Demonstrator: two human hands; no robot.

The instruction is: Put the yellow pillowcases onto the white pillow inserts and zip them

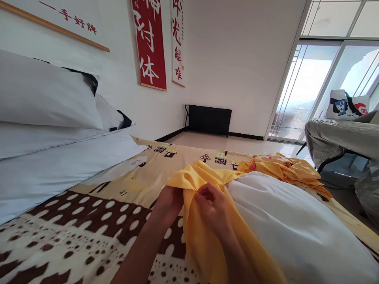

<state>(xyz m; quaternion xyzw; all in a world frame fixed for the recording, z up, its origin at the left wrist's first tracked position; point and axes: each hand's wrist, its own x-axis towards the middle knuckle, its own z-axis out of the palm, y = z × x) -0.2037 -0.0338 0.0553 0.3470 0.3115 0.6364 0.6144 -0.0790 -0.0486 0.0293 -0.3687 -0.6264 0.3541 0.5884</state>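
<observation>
A yellow pillowcase (pixel 204 236) lies bunched over the left end of a plump white pillow (pixel 284 213), whose larger part is bare. My right hand (pixel 213 205) is closed, thumb and fingertips pinching a gathered bit of the yellow cloth. Just left of it, my left hand (pixel 171 201) reaches in under a fold of the same pillowcase and grips it, with its fingers hidden by the fabric. Both hands are close together above the patterned blanket (pixel 112 221) on the bed.
More yellow cloth (pixel 290 169) with a pink print lies crumpled beyond the pillow. White pillows with dark trim (pixel 47 94) are stacked at the left. A black folded panel (pixel 209 119) leans by the far wall. At the right stands a plastic-covered piece of furniture (pixel 340 136) holding a printed bag (pixel 340 104).
</observation>
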